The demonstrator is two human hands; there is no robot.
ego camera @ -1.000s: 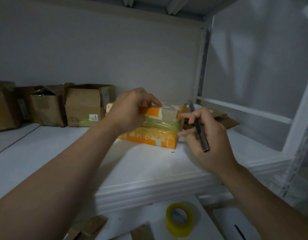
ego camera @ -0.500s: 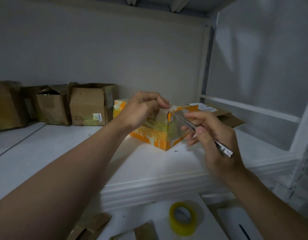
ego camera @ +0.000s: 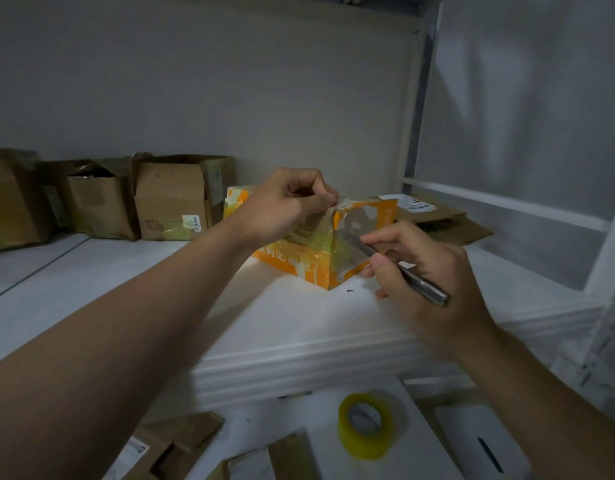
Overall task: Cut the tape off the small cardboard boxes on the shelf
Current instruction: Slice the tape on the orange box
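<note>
Pinching the top of the orange box (ego camera: pixel 292 261) with your left hand (ego camera: pixel 285 206), run the knife (ego camera: pixel 425 288) gripped in your right hand (ego camera: pixel 434 268) shallowly along the tape (ego camera: pixel 309 237).

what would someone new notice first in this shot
The orange tape-wrapped box in the middle of the white shelf, with the left hand pinching at its top corner and the right hand holding a utility knife against its taped side. Next, the row of brown cardboard boxes at the back left and the yellow tape roll on the surface below.
</note>
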